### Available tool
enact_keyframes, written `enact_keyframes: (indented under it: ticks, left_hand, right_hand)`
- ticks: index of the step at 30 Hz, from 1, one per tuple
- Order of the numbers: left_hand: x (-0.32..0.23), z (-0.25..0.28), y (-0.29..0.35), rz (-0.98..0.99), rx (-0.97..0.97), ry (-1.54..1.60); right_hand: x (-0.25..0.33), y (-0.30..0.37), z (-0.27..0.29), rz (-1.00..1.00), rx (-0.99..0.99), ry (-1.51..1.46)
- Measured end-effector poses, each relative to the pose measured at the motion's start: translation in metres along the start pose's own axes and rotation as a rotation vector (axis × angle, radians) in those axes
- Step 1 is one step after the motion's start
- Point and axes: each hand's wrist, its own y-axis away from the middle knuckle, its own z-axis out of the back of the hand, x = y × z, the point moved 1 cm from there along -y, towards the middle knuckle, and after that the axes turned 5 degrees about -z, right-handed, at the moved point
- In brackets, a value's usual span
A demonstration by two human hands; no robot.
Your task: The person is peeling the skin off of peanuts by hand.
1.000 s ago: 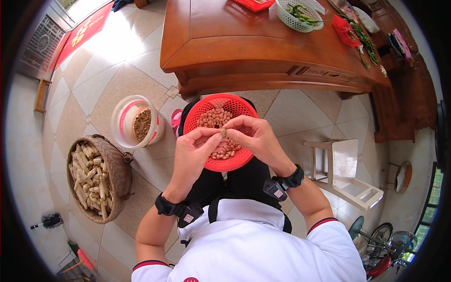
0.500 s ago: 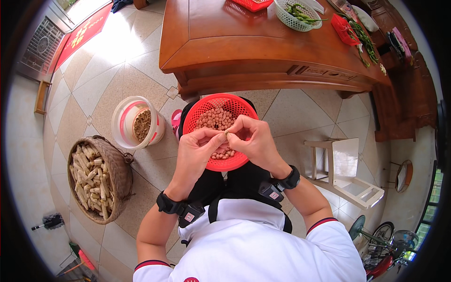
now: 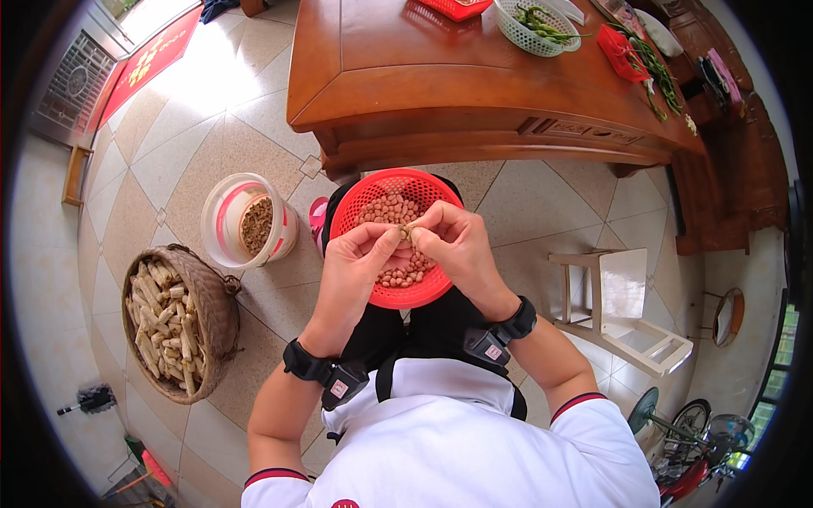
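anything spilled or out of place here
Nothing stands out. Both hands, left hand and right hand, pinch a peanut pod over the red basket of shelled nuts; the woven basket and white bucket stand upright, with no spill visible.

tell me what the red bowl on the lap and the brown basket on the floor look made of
The red bowl looks like moulded plastic: even bright colour and a regular grid of small holes. The brown basket looks woven from cane or bamboo strips, matt and rough, with a plaited rim; the exact fibre cannot be told.
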Motion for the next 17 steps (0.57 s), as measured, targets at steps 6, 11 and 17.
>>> enact_keyframes:
  ticks: [6,11,17]
  left_hand:
    - [-0.025,-0.005,0.004,-0.317,-0.086,-0.796]
    - [-0.027,0.003,-0.001,-0.38,-0.135,-0.811]
    - [-0.014,0.009,-0.005,0.083,-0.006,0.125]
  right_hand:
    - [0.004,-0.004,0.013,0.01,-0.021,0.13]
    - [0.014,-0.003,0.011,0.071,-0.086,0.359]
    - [0.03,0.003,-0.001,0.146,0.055,0.5]
